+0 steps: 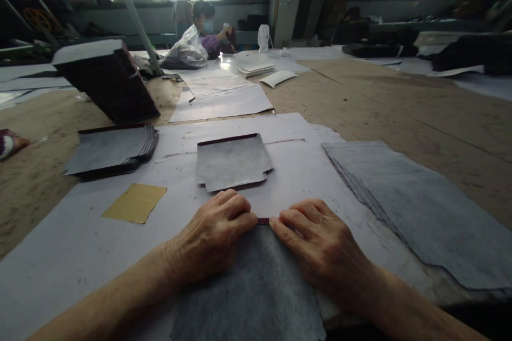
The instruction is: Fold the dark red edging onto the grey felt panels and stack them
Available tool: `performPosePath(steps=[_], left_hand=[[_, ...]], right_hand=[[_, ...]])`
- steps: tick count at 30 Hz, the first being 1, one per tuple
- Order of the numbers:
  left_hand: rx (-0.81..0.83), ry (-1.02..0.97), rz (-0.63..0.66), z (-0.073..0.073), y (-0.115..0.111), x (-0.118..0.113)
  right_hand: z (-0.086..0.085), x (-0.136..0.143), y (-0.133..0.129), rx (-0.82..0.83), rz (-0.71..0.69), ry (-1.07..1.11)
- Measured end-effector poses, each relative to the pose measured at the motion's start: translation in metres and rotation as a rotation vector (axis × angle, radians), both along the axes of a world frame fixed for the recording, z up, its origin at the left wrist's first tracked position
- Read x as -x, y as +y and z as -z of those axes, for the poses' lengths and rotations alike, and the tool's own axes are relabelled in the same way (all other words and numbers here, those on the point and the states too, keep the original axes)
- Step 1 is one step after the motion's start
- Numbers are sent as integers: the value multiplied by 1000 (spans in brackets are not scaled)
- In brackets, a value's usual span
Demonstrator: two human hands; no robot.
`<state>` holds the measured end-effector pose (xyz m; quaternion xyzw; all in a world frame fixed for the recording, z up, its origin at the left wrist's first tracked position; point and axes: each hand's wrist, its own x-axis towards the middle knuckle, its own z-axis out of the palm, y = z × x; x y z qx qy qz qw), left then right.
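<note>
Your left hand [220, 229] was at the far end of the grey fabric-like sheet [256, 282], its fingers curled close together and their tips down at the left part of the dark maroon folded edge [263, 220]. Your right hand [322, 240] met the right part of that edge with its index fingertip, that finger stretched out and the others bent beside it. A short maroon length showed between your 2 hands, which were apart but near each other. Whether either thumb pinched the fold from below, you could not tell.

The grey sheet lay over the near edge of the large white paper [100, 256] and ran out of view at the bottom. Just beyond your hands, toward the paper's far edge, lay a grey notched piece with a maroon upper edge [234, 162]. A small mustard-yellow square [135, 202] lay near the paper's left edge, and a fanned stack of grey maroon-edged pieces [110, 152] sat at its far left corner. A spread stack of plain grey sheets [416, 208] overlapped its right edge. On the brown tabletop [400, 101], beyond the far left corner, a tall dark stack [110, 80] leaned. Farther off, 1 person in purple [210, 42] was beside a clear plastic bag [186, 50].
</note>
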<state>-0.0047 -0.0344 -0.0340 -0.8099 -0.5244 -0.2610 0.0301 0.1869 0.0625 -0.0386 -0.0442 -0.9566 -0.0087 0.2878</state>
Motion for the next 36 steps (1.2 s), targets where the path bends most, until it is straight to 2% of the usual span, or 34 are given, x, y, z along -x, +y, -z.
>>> performPosePath(steps=[5, 10, 15, 17, 21, 28, 32, 36], left_hand=[[9, 94, 7, -3, 0, -4], [20, 61, 40, -7, -4, 0], [-93, 45, -73, -16, -5, -3], [-67, 63, -81, -18, -2, -11], [81, 1, -52, -11, 6, -25], [22, -118, -45, 5, 8, -25], [16, -53, -29, 7, 8, -24], [7, 41, -29, 7, 10, -27]], right_hand=[[0, 0, 0, -9, 0, 4], [0, 0, 0, -2, 19, -8], [0, 0, 0, -20, 8, 0], [1, 1, 0, -13, 4, 16], [0, 2, 0, 42, 33, 110], [-2, -22, 2, 185, 207, 229], [0, -37, -5, 147, 195, 151], [2, -36, -9, 101, 200, 53]])
